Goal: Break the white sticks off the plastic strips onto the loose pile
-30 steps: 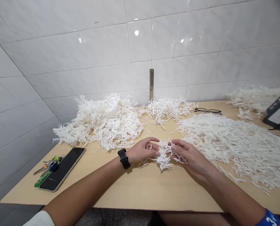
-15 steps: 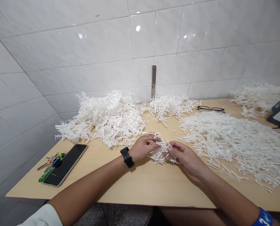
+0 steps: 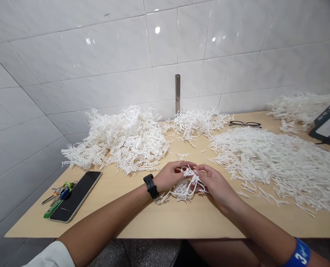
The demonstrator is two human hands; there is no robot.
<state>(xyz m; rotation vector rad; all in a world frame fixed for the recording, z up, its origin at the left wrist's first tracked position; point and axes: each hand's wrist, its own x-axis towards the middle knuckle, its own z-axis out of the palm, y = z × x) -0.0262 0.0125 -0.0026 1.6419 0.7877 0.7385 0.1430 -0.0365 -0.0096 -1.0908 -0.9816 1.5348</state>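
Note:
A small bunch of white branched plastic pieces (image 3: 189,185) is held between both hands above the table's front part. My left hand (image 3: 173,175), with a black watch on its wrist, has its fingers closed on the bunch from the left. From the right, my right hand (image 3: 213,181) pinches the same bunch, its thumb and fingers close to the left fingertips. Some strands hang below the hands toward the tabletop. A large tangled white heap (image 3: 126,141) lies behind the left hand, and a wide flatter pile (image 3: 278,159) spreads to the right.
A phone (image 3: 76,196) and keys (image 3: 60,191) lie on the wooden table (image 3: 142,222) at the left. A smaller white pile (image 3: 198,122), glasses (image 3: 245,124) and a dark-framed object (image 3: 328,126) are farther back. A metal strip (image 3: 177,92) stands against the tiled wall.
The hands have drawn closer together, and the bunch has turned, with strands now reaching down to the left. A small piece now shows on the table behind the hands. The view has shifted slightly.

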